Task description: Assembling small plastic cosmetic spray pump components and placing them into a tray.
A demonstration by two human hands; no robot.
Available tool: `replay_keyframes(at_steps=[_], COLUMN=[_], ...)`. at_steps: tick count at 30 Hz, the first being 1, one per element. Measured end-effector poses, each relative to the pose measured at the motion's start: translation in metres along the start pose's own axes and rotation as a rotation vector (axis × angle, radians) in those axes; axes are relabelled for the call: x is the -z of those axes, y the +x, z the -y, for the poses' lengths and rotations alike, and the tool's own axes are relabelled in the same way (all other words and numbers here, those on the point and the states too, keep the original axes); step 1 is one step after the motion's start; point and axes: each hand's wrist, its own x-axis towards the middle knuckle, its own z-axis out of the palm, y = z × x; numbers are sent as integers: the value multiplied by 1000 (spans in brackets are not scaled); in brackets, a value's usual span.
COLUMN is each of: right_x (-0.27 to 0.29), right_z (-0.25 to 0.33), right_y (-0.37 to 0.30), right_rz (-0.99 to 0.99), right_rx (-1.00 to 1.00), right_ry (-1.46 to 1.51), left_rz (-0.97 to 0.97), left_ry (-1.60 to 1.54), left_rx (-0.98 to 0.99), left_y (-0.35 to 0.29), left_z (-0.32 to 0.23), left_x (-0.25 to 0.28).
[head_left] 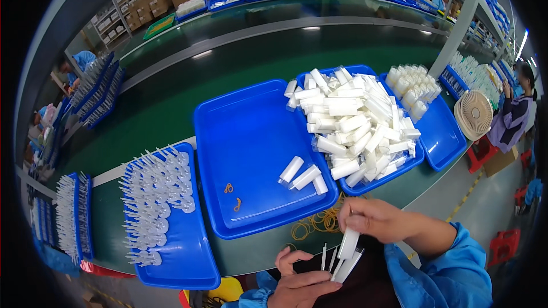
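Close to my body, my left hand [305,285] is closed around a few narrow white pieces [347,268] with thin stems sticking up. Just above it, my right hand [374,219] pinches the upper end of a white oblong piece [349,244], whose lower end meets the pieces in my left hand. Ahead lies a large blue tray [240,137] holding a few white oblong pieces [305,177] in clear wrapping and two small orange rubber bands [229,188]. Yellow rubber bands [319,221] lie loose on the table by its front edge.
A heap of wrapped white pieces [354,120] fills the blue tray to the right. At left, a blue tray [180,262] carries clear parts with upright thin stems [154,194]. A round beige fan [475,113] stands far right. Co-workers sit across the green table [165,91].
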Motion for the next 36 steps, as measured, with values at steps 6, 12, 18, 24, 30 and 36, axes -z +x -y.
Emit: replay_keyframes(at_steps=[6,12,18,24,30,36], right_x=[-37,-30,-8,-14,-21,-20], right_z=[5,10,-11,-20,8,1], right_y=[2,33,87,97,86,80], right_rz=[76,178,20,-85,-27,115], right_rx=[217,342,330,228,-171,-271], right_ry=[-220,-363,-1194,-994,289,653], left_rz=[-233,-196,-409,-397,-282,-254], left_ry=[-18,-30,-177,2,84,61], left_rx=[121,234,278,304,207,249], left_y=[-6,-22,-17,-10,-6,-11], left_z=[-3,3,0,-9,-8,3], left_x=[-2,10,18,23,26,17])
